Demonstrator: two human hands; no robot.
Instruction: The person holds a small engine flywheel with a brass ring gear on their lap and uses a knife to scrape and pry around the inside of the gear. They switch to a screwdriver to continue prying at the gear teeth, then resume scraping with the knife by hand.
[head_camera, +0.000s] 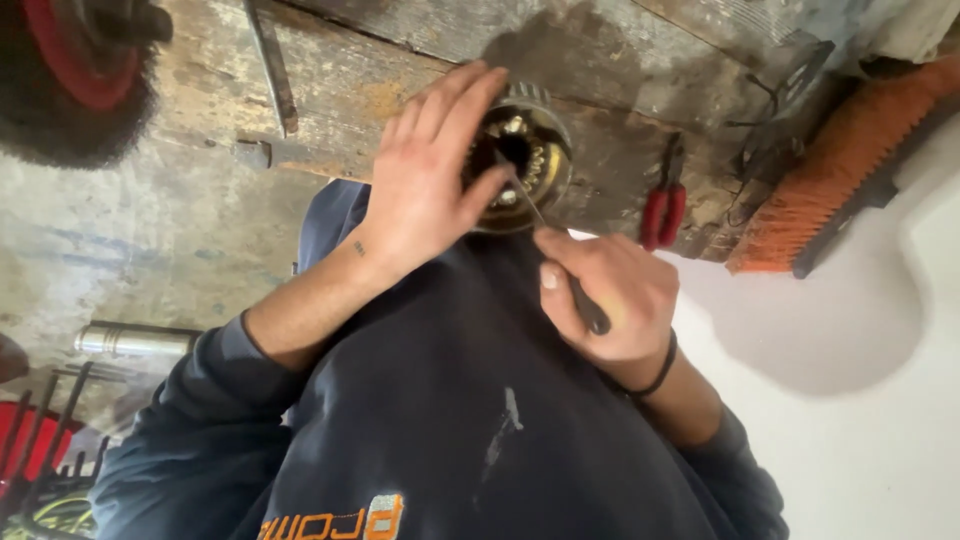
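Sweatshirt (450, 420), dark and smeared with a pale streak, fills the view nearest the camera, below the round metal part (528, 150) that serves as reference here.

Right hand (610, 295), just below and right of the part, is closed in a narrow grip around the dark handle of a thin tool (540, 215). The shaft runs up and left, and its tip sits inside the part's open cavity.

Left hand (420, 190) lies against the part's left side, fingers spread over its rim and thumb hooked at the lower edge, steadying it. The part rests at the near edge of a worn wooden bench (620, 60); a toothed ring and brass-coloured inner faces are visible in it.

Judgement: the step in hand is picking or prying at something within the cavity. What the tip engages cannot be told. Any further move calls for a firm left-hand hold and small, controlled leverage, since a slip would drive the tip toward the left thumb.

Right of the part lie red-handled pliers (662, 212); farther right, an orange brush (835, 170).
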